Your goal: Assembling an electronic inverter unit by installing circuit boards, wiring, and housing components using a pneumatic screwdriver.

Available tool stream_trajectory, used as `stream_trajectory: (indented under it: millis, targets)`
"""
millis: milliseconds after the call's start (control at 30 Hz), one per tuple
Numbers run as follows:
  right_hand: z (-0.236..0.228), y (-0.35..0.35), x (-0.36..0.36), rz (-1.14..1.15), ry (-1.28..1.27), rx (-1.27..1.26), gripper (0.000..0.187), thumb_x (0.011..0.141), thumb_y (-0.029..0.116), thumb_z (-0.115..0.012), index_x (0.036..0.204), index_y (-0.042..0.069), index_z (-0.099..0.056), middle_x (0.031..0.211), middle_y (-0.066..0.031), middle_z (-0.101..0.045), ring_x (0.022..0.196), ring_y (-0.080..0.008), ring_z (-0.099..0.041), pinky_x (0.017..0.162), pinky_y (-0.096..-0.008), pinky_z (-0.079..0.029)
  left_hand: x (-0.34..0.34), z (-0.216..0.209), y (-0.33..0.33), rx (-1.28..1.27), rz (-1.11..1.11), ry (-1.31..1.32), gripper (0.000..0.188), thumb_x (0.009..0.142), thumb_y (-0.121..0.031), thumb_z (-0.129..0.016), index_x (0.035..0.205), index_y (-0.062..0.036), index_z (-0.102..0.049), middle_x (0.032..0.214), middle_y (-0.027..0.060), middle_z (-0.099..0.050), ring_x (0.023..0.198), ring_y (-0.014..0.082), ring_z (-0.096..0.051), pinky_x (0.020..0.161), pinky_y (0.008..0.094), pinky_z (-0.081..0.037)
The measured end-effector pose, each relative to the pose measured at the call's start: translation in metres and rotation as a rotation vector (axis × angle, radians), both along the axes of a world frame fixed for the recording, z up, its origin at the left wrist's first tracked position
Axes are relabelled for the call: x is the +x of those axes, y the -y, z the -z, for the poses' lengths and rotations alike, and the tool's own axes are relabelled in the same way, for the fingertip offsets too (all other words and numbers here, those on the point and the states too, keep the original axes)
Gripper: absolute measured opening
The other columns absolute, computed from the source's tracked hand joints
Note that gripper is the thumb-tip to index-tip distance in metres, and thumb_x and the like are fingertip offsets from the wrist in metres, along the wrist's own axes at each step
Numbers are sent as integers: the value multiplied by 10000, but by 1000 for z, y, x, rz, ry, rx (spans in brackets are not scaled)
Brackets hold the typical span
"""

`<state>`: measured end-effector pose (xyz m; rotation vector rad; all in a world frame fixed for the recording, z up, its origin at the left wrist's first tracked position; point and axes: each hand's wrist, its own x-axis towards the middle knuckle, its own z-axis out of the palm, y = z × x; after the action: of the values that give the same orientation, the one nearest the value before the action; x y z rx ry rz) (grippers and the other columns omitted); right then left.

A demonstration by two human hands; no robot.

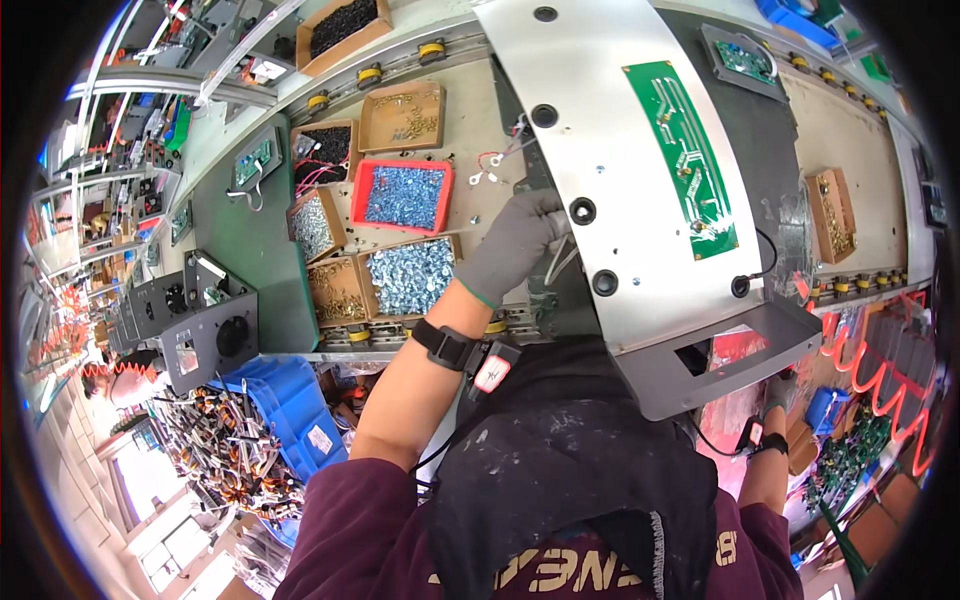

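Observation:
A silver sheet-metal panel (pixel 600 150) with black rubber grommets lies lengthwise before me, its dark grey bent end piece (pixel 715 360) toward my body. On its face sits a long green circuit board (pixel 683 160). My left hand (pixel 512 245), in a grey glove, is closed at the panel's left edge beside a grommet (pixel 582 211). Pale wires (pixel 560 262) hang by its fingertips; what the fingers pinch is hidden. Low on the right, beyond the end piece, my right hand (pixel 778 390) is mostly out of sight and its fingers cannot be made out.
Left of the panel stand a red tray (pixel 360 195) of bluish screws and cardboard boxes (pixel 362 135) of small fasteners. Wires with ring terminals (pixel 488 180) lie beside them. Grey housings (pixel 190 320) and a blue bin (pixel 295 415) are at left. A red coiled hose (pixel 880 390) hangs right.

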<state>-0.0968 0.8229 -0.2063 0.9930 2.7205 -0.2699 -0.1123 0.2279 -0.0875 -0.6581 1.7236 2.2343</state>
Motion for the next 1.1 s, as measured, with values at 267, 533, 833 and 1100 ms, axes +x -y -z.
stream_trajectory:
  millis: [267,533,833,1100]
  targets:
    - [-128,82,0,-282,-592,-212,228,898,78,-545,1082,-46,-594,1028,-97,-635,912,-194,-587,831,-323,-470,-5,-7,12,136,180,-135,447,862,-170,-644,1224,36,-482,996,49,-609,786,105,-570,717,252,-473]
    - [-311,367,-65,-1118,-254,-616,307,829,60,-600,1123,-22,-565,1039,-124,-602,872,-225,-599,752,-343,-491,-1,1,1,278,10,-174,396,787,89,-527,1179,39,-493,973,126,-644,760,127,-613,593,229,-492]
    - [-249,502,-104,-1833,308,-74,215,781,60,-562,978,80,-480,908,-111,-567,733,-324,-605,595,-425,-491,-5,1,32,279,168,-165,232,824,7,-583,1055,23,-596,882,64,-661,662,80,-580,530,222,-453]
    - [-270,490,-156,-1164,-76,-822,126,706,-45,-524,729,63,-464,682,-24,-452,585,-107,-450,502,-248,-353,1,47,163,146,270,10,289,887,-219,-585,1067,3,-627,898,54,-660,727,98,-601,643,240,-481]
